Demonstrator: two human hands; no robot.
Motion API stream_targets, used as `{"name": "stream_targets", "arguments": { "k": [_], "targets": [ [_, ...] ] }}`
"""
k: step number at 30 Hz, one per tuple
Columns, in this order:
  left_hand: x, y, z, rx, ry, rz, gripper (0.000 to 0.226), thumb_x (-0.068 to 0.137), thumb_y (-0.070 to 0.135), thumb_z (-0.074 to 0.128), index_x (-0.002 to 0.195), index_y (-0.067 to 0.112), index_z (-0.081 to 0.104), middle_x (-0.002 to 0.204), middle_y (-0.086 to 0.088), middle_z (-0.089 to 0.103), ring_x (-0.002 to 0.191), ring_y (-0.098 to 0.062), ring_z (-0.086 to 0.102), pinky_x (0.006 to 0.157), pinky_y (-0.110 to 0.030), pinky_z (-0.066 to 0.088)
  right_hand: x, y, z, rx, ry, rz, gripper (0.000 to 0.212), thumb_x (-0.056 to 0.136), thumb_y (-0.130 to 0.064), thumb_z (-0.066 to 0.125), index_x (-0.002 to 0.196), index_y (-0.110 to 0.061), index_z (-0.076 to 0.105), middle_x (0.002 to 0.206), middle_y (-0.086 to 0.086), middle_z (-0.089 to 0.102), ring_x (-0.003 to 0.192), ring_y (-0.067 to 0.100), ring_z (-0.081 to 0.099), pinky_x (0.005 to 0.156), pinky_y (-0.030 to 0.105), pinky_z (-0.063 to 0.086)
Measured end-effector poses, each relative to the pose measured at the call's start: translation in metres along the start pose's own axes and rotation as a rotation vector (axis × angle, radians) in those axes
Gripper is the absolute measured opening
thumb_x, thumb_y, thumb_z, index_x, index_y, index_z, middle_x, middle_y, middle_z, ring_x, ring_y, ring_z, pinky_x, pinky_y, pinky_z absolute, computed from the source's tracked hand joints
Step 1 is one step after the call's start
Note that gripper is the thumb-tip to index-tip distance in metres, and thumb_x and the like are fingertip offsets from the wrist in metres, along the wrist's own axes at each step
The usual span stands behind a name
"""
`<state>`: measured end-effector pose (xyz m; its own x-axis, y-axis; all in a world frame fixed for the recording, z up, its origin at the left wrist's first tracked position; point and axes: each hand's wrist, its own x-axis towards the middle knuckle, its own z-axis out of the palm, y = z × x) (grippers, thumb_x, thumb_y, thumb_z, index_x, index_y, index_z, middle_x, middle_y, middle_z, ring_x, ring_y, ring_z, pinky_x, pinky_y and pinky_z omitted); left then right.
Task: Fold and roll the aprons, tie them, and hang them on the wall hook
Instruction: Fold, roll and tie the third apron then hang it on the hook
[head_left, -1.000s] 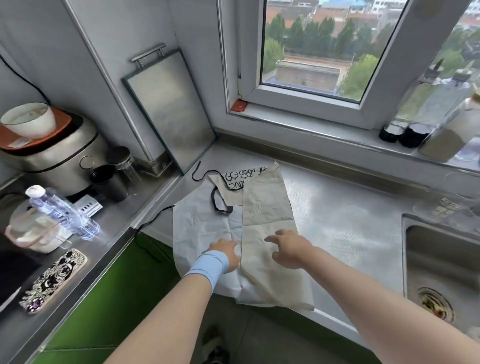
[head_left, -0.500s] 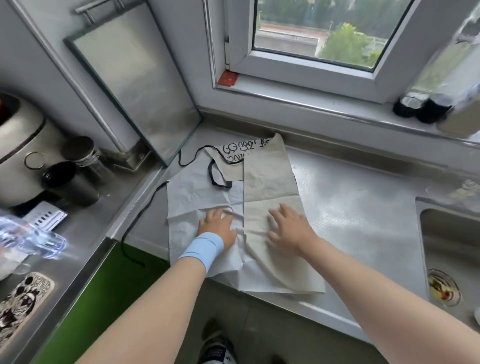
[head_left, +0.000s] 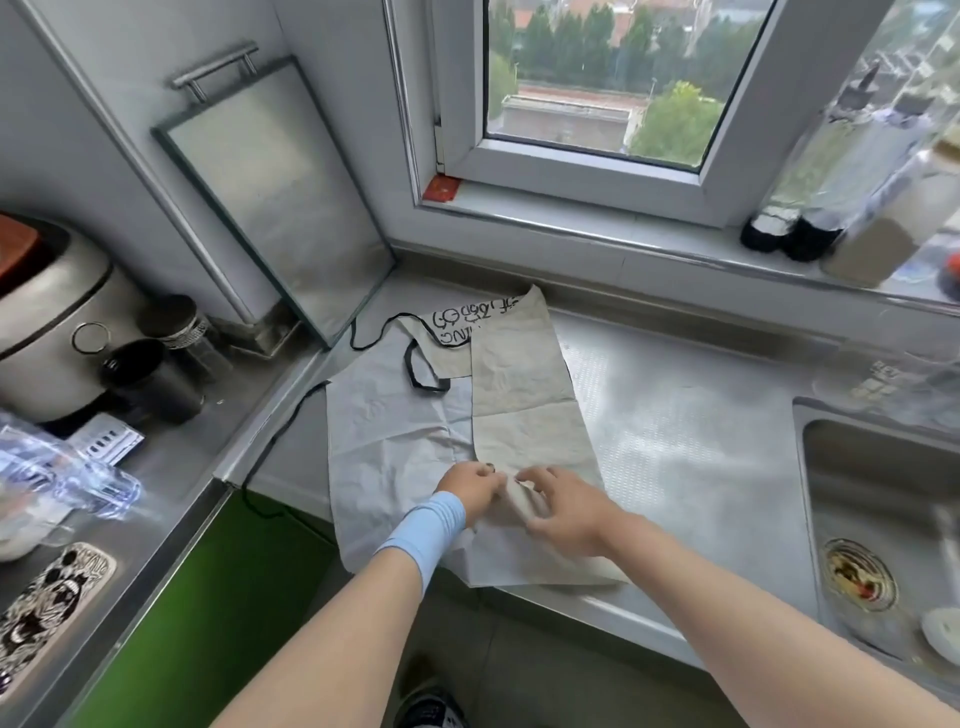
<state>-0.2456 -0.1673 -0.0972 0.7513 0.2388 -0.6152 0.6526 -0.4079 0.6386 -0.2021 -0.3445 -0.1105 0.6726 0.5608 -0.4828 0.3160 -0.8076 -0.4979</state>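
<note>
- Rice cooker (head_left: 49, 317) stands at 9 o'clock.
- Apron (head_left: 395, 441) lies on the counter (head_left: 685, 441) at centre, its right half folded over.
- Left hand (head_left: 470, 491) pinches the fold at the apron's 6 o'clock.
- Right hand (head_left: 563, 512), just beside the left, grasps the same cloth.
- Sink (head_left: 852, 467) sits at 3 o'clock.

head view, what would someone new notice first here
A pale apron with black straps lies half folded on the steel counter below the window. The left hand and right hand pinch its fold near the counter's front. A sink sits at far right.
</note>
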Motion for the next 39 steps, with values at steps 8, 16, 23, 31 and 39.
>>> {"name": "stream_targets", "arguments": {
  "k": [8, 16, 23, 31, 39],
  "targets": [
    [-0.041, -0.009, -0.003, 0.020, -0.261, -0.395, 0.033, 0.097, 0.034, 0.036, 0.100, 0.004, 0.049, 0.068, -0.013, 0.072, 0.049, -0.024, 0.063, 0.041, -0.019, 0.031, -0.020, -0.003, -0.007, -0.158, -0.080, 0.014, 0.063, 0.088, -0.053, 0.048, 0.147, -0.041, 0.033, 0.150, -0.001, 0.039, 0.133, 0.024, 0.043, 0.108, 0.041, 0.037],
    [-0.062, -0.051, -0.024, 0.039, -0.062, -0.311, 0.024, 0.085, 0.012, 0.049, 0.073, 0.005, 0.069, 0.085, -0.009, 0.076, 0.078, -0.026, 0.071, 0.075, -0.030, 0.054, -0.028, -0.047, 0.030, -0.377, 0.129, -0.432, 0.031, 0.079, -0.049, 0.065, 0.103, -0.031, 0.056, 0.107, -0.005, 0.047, 0.101, 0.021, 0.050, 0.076, 0.030, 0.039],
    [-0.082, -0.097, -0.028, 0.024, -0.048, -0.397, 0.012, 0.098, 0.012, 0.042, 0.100, 0.008, 0.053, 0.089, -0.003, 0.061, 0.062, -0.012, 0.055, 0.063, -0.026, 0.049, -0.019, -0.080, 0.084, -0.766, 0.172, -0.489, 0.072, 0.074, -0.051, 0.068, 0.128, -0.018, 0.034, 0.131, 0.011, 0.037, 0.111, 0.031, 0.043, 0.089, 0.043, 0.041],
    [-0.092, -0.100, -0.038, 0.130, 0.308, 0.052, 0.017, 0.084, 0.017, 0.057, 0.088, 0.032, 0.062, 0.097, 0.012, 0.061, 0.091, -0.009, 0.058, 0.081, -0.026, 0.049, -0.014, -0.090, 0.068, -0.526, 0.356, -0.500, 0.028, 0.086, -0.043, 0.055, 0.100, -0.022, 0.067, 0.120, 0.002, 0.057, 0.090, 0.026, 0.061, 0.070, 0.037, 0.047],
    [-0.091, -0.060, -0.050, 0.463, 0.761, 0.312, 0.026, 0.079, 0.027, 0.071, 0.104, 0.031, 0.065, 0.113, 0.008, 0.053, 0.110, -0.017, 0.045, 0.089, -0.033, 0.045, -0.033, -0.107, -0.007, -0.232, 0.424, -0.621, 0.024, 0.083, -0.033, 0.036, 0.096, -0.023, 0.053, 0.097, -0.009, 0.061, 0.072, 0.026, 0.060, 0.059, 0.038, 0.049]
  ]
}}
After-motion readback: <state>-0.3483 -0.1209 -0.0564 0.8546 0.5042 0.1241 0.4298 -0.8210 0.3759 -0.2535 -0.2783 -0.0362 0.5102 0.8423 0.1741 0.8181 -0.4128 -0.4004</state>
